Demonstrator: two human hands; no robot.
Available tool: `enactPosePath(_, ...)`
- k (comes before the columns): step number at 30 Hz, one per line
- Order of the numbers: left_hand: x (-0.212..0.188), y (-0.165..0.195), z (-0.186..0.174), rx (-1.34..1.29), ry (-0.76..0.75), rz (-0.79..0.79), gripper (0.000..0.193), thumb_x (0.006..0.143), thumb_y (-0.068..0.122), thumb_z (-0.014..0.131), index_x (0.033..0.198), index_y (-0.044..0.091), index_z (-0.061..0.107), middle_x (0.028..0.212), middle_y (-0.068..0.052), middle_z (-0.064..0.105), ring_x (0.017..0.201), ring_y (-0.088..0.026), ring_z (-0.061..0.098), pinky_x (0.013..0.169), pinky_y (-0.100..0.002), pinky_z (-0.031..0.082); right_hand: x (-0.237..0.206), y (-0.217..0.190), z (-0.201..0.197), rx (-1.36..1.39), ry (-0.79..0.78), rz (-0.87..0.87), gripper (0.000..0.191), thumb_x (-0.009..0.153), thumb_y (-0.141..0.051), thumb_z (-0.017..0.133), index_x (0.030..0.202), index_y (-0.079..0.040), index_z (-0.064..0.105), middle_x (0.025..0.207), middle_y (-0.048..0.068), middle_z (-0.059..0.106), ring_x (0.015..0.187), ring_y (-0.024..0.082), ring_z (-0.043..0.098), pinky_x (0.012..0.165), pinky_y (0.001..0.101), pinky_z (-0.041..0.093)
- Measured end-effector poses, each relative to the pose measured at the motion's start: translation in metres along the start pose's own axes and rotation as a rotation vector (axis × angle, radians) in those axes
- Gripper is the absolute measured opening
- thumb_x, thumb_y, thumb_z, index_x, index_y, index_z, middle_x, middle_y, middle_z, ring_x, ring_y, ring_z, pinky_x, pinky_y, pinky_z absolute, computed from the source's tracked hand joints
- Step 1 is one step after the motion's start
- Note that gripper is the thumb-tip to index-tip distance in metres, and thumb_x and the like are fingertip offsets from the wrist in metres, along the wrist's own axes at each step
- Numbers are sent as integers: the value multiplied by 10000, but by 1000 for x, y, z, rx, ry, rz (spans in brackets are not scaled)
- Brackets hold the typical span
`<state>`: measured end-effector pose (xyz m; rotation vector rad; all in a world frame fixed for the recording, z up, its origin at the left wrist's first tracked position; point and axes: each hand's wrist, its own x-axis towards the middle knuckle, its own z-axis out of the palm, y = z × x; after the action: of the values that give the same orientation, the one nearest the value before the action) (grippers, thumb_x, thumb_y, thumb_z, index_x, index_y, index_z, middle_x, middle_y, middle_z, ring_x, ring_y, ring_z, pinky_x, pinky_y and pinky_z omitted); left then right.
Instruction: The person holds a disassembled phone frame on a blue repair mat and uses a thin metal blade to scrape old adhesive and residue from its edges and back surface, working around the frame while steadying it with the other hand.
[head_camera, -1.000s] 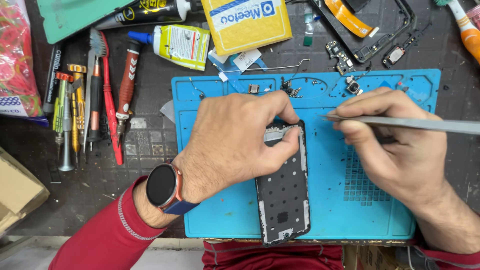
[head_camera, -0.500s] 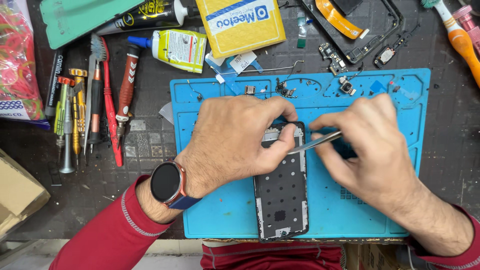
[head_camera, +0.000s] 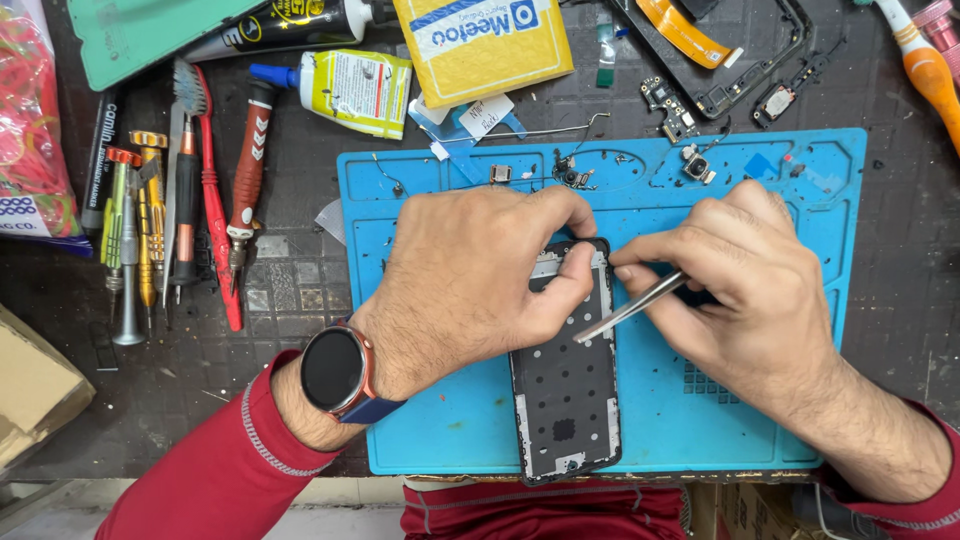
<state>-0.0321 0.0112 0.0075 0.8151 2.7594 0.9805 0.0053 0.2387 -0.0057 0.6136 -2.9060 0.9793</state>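
Observation:
A dark phone frame (head_camera: 566, 400) lies lengthwise on the blue work mat (head_camera: 470, 430). My left hand (head_camera: 470, 280) covers the frame's upper part and presses it down, thumb and forefinger at its top edge. A smartwatch (head_camera: 335, 370) sits on that wrist. My right hand (head_camera: 745, 290) pinches metal tweezers (head_camera: 630, 308), whose tips rest on the frame just under my left thumb. What the tips touch is too small to tell.
Screwdrivers and a brush (head_camera: 170, 220) lie in a row left of the mat. A glue bottle (head_camera: 345, 90), a yellow box (head_camera: 480, 40), a second phone frame (head_camera: 740, 50) and small loose parts (head_camera: 690, 160) sit beyond the mat. A cardboard box (head_camera: 30, 400) stands at bottom left.
My right hand has swung the tweezers from pointing away to the right down onto the phone frame, closing in beside my left hand. My left hand has stayed on the frame.

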Motion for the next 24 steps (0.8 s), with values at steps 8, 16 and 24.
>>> enactPosePath(8,-1,1,0,-11,9,4,152,870,306,741,928,166,727,650,-46,661,626,-262,681,520,-427,495,1,1,-5,18,-68,-2,169,755,-77,817,893,-151,754,671,-10,478,715,189,458,715,379,352)
enactPosePath(16,-1,1,0,3,-23,-23,160,872,324,734,930,175,733,659,-52,671,648,-263,689,535,-433,501,0,3,1,27,-24,16,176,802,-45,787,944,-140,744,698,-17,488,728,177,459,736,370,333)
enactPosePath(24,1,1,-1,-12,-48,-50,164,871,330,731,931,177,734,676,-41,688,656,-262,696,541,-431,505,0,6,-5,39,-126,19,241,708,12,741,884,-150,769,650,-32,504,681,164,454,708,365,323)
